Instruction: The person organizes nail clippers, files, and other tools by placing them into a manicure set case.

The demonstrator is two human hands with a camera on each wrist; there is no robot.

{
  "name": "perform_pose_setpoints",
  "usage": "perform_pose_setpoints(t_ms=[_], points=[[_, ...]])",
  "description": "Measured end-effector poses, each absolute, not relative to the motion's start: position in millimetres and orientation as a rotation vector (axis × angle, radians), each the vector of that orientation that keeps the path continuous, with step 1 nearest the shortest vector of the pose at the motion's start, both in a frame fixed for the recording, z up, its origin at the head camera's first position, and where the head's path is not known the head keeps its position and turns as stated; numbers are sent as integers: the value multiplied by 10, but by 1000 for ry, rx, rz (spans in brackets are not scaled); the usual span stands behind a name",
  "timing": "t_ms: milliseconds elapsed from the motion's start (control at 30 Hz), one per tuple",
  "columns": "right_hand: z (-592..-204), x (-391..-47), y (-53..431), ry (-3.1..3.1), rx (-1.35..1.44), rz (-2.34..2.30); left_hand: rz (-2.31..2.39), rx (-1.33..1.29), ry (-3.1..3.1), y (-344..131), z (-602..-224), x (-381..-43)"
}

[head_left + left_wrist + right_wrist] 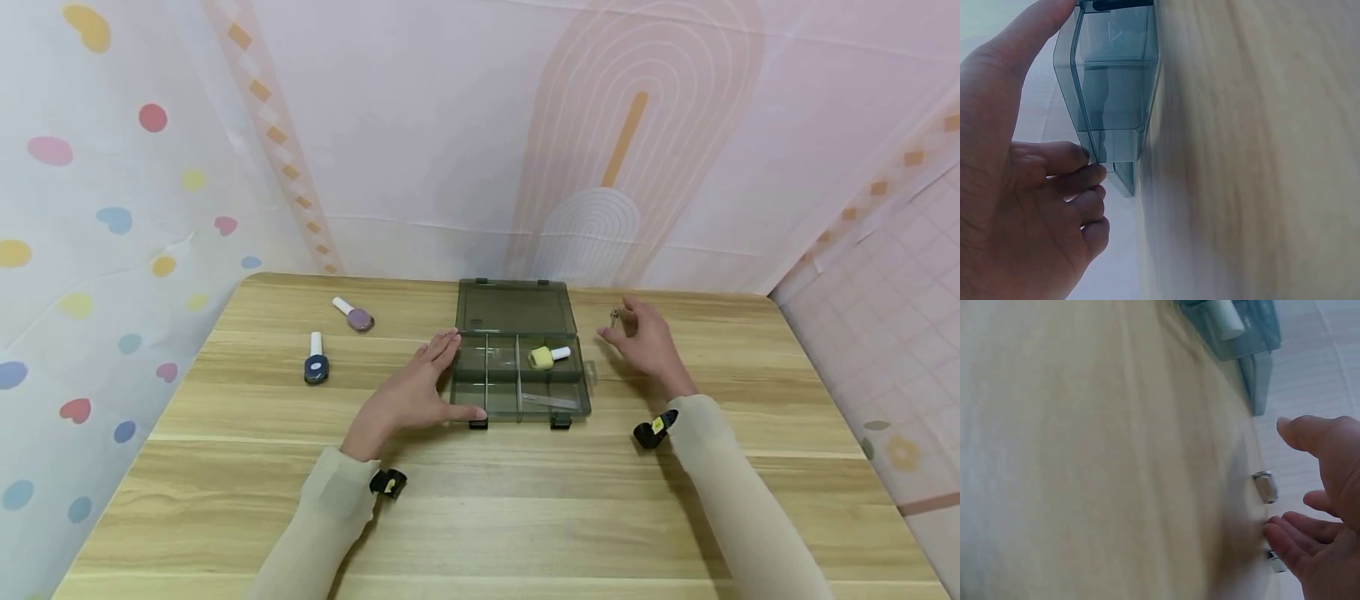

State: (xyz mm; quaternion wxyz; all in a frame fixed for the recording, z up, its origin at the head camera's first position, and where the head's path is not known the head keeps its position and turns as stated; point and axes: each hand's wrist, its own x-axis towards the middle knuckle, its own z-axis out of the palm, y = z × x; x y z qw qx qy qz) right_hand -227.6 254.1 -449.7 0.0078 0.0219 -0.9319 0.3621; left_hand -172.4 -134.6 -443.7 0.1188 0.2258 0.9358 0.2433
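A translucent grey-green compartment box lies on the table, its lid folded back behind it. My left hand holds the box's left end, thumb at the front edge and fingertips at the rear corner. A yellow nail polish bottle with a white cap lies in the back right compartment; a thin flat pale strip lies in the front right one. Right of the box, my right hand has thumb and fingers spread apart beside a small metal piece. Another metal piece is partly hidden behind the fingers.
Left on the table lie a purple nail polish bottle and a dark blue one, both with white caps. Patterned cloth hangs behind the table's back edge. Black latches stick out from the box's front.
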Motion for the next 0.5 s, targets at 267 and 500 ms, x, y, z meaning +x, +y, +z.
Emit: perform_pose_setpoints(t_ms=[267, 500], points=[[-4617, -2334, 2500, -2877, 66, 1139, 702, 665, 2739, -1345, -4443, -1735], [-4643, -2335, 2479, -2840, 49, 1130, 695, 657, 2738, -1349, -4440, -1736]])
